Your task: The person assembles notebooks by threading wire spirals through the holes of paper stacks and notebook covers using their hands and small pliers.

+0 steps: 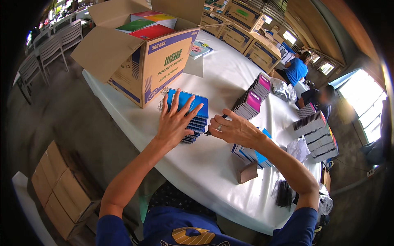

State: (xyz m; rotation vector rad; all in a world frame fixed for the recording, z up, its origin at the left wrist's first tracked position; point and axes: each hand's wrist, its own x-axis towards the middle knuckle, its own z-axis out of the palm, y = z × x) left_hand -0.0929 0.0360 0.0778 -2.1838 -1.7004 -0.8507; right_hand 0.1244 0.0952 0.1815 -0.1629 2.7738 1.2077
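Note:
A stack of blue-covered spiral notebooks stands on the white-covered table, its coils showing at the left. My left hand lies flat on top of it with the fingers spread. Close to the stack's right side, my right hand is closed around a slim dark tool; its tip points at the stack's edge. Most of that tool is hidden by the fingers, so its kind is unclear. Partly under my right forearm sit more blue notebooks, beside a small brown cardboard piece.
An opened carton of colourful notebooks stands at the far left. Purple-covered notebooks are piled beyond my right hand; taller piles rise at the right edge. Black coils lie near right. Two people are by the table's far end.

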